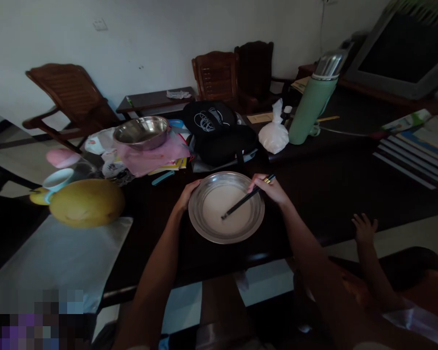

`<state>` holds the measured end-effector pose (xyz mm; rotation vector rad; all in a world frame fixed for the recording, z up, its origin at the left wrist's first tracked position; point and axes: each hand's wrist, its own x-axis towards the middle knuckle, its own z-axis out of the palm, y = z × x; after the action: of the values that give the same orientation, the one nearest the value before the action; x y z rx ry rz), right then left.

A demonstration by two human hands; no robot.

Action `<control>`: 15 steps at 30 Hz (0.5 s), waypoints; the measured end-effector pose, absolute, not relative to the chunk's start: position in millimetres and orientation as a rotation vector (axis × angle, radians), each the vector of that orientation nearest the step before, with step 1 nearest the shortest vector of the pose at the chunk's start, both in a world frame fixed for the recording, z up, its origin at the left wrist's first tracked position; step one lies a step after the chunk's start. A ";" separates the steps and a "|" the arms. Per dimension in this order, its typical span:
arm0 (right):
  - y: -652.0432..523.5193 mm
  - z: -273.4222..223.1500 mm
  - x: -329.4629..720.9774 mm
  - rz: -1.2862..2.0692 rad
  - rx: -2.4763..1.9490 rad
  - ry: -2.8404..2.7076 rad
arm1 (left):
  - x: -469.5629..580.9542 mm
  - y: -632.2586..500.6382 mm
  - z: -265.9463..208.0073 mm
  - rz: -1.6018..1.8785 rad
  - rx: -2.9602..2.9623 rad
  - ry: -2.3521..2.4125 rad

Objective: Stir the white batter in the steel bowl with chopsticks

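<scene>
A wide metal bowl (254, 221) stands on the dark table in front of me, with a milky white liquid (219, 206) inside. My left hand (188, 194) grips the bowl's left rim, its fingers partly hidden at the edge. In my right hand (268, 188) is a pair of dark chopsticks (243, 200), fingers closed round their upper part. The chopsticks slant down to the left, and their tips dip into the liquid near the bowl's middle.
Beyond the bowl lie a black case (224, 143), a knotted bag of white powder (273, 137) and a green thermos (314, 107). Leftward are a yellow pomelo-like fruit (87, 201), a cup (58, 180) and another metal bowl (140, 138). Another person's hand (365, 228) rests at the right edge.
</scene>
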<state>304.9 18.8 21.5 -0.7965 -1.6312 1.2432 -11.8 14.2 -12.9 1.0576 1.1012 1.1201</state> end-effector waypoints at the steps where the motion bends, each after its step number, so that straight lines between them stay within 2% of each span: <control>1: 18.9 21.7 303.1 1.215 -0.803 -1.649 | -11.9 14.1 -13.4 1.117 1.056 1.094; 6: 21.0 19.9 312.0 1.060 -0.925 -1.378 | -11.6 14.2 -15.1 1.110 1.058 1.074; 11: 17.8 22.2 309.7 1.219 -0.890 -1.559 | -11.1 14.1 -15.4 1.125 1.018 1.079; 15: 19.8 22.9 310.1 1.046 -0.930 -1.543 | -10.6 13.1 -14.1 1.121 1.047 1.082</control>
<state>310.1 19.8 22.9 -0.9300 -1.5433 1.0464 -10.6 13.1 -14.1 1.0472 1.0820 1.1207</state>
